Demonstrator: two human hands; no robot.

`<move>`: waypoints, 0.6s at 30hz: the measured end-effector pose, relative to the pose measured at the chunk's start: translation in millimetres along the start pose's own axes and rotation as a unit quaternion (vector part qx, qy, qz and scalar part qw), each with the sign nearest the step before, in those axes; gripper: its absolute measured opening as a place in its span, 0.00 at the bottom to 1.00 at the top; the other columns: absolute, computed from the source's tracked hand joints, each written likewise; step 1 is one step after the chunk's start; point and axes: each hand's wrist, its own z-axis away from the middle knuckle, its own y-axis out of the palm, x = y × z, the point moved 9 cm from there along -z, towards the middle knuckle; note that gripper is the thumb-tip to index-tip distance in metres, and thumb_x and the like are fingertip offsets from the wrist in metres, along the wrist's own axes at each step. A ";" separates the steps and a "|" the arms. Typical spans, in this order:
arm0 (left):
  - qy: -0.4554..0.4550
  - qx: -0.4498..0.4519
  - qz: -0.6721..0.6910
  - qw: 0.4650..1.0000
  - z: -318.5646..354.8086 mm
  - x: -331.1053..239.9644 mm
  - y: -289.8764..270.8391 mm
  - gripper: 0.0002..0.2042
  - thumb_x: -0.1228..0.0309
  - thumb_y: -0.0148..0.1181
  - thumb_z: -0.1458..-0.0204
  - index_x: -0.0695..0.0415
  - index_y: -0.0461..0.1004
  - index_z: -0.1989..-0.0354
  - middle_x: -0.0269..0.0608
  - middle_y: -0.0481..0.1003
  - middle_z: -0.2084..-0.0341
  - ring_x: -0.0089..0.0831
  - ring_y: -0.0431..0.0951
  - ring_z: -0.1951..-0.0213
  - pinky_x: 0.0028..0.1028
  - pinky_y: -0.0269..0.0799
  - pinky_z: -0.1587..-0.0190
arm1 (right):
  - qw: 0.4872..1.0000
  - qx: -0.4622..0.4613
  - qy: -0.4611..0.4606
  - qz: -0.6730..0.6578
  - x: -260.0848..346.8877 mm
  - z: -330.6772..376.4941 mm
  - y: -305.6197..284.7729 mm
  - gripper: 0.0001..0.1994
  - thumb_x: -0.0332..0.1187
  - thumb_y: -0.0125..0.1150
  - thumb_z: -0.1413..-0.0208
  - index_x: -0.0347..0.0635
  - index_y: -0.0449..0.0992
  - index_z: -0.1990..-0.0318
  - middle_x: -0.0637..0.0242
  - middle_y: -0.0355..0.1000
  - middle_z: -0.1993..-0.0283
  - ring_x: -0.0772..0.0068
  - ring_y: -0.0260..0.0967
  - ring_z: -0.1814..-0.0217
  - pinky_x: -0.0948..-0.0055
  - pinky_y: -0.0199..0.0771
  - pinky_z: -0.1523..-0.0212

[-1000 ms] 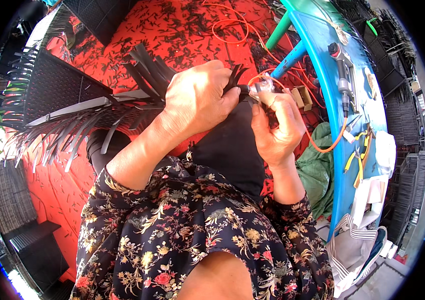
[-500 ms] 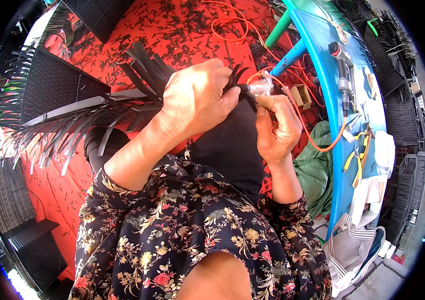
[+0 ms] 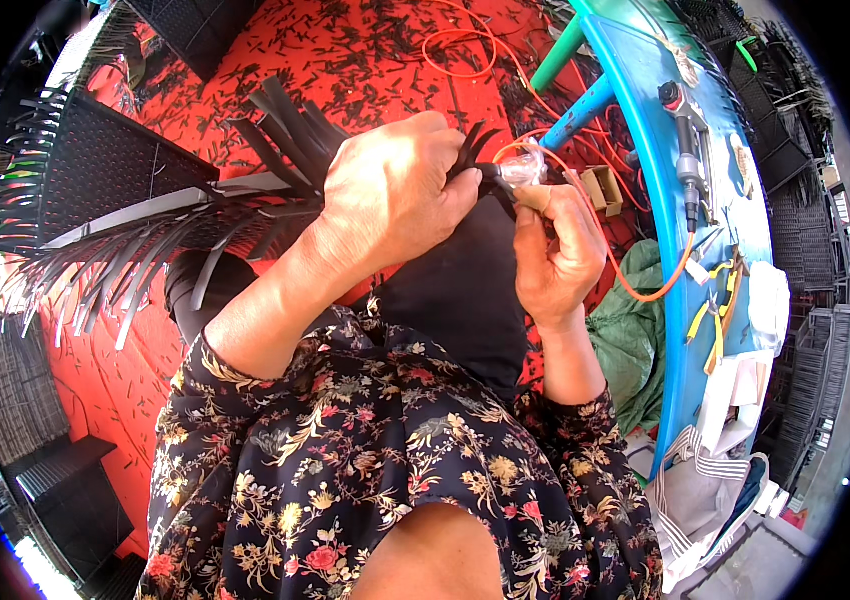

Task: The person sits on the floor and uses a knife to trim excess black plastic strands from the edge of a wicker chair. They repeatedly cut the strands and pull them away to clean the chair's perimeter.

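My left hand [image 3: 395,190] is closed around a black frame piece with many loose flat black plastic strips [image 3: 155,240] fanning out to the left and upward. Close to its thumb, a dark rod end meets a clear-plastic-wrapped object [image 3: 523,168], whose kind I cannot make out. My right hand [image 3: 560,255] pinches the end of a thin black strip [image 3: 505,190] just below that object. A tan wrap covers one of its fingertips. The piece lies above my lap, and the left hand's fingers hide where the strips join it.
Black woven panels [image 3: 115,180] stand at the left. Black offcuts litter the red floor covering [image 3: 345,40]. To the right, a blue table [image 3: 650,130] bears an air tool [image 3: 687,150] with an orange hose [image 3: 645,298], and yellow-handled pliers [image 3: 713,320]. A small cardboard box [image 3: 602,190] and green sheet [image 3: 635,350] lie beside it.
My right hand has shifted very slightly to the right, still pinching the strip. The strips at the left have moved a little; my left hand keeps its hold.
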 end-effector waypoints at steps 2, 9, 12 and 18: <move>-0.003 -0.003 0.001 1.000 1.1 1.2 -0.3 0.11 0.68 0.60 0.62 0.60 0.67 0.85 0.41 0.67 0.82 0.42 0.73 0.76 0.37 0.70 0.74 | 1.000 -0.001 0.005 0.007 -0.1 0.1 1.0 0.07 0.15 0.54 0.59 0.32 0.73 0.70 0.60 0.69 0.74 0.65 0.68 0.73 0.74 0.69 0.70; -0.005 0.003 -0.001 1.000 -2.8 0.7 2.1 0.10 0.67 0.60 0.62 0.59 0.67 0.84 0.41 0.68 0.82 0.42 0.73 0.76 0.37 0.69 0.74 | 0.999 -0.019 -0.012 0.045 4.3 -3.6 1.4 0.10 0.13 0.57 0.64 0.35 0.73 0.72 0.62 0.67 0.76 0.65 0.66 0.76 0.72 0.66 0.74; -0.010 0.013 0.000 1.000 -3.3 2.0 3.0 0.10 0.67 0.60 0.62 0.60 0.68 0.84 0.41 0.68 0.81 0.43 0.73 0.75 0.37 0.69 0.73 | 0.997 -0.024 -0.041 0.067 8.8 -5.0 2.9 0.10 0.12 0.57 0.65 0.36 0.72 0.74 0.63 0.65 0.78 0.65 0.64 0.78 0.72 0.63 0.76; -0.006 0.011 0.000 1.000 -4.4 2.1 2.6 0.11 0.66 0.59 0.61 0.60 0.68 0.84 0.42 0.68 0.81 0.43 0.73 0.74 0.38 0.69 0.73 | 0.994 -0.040 -0.069 0.071 8.8 -6.0 4.0 0.10 0.12 0.58 0.66 0.36 0.71 0.75 0.63 0.63 0.79 0.64 0.62 0.78 0.70 0.61 0.77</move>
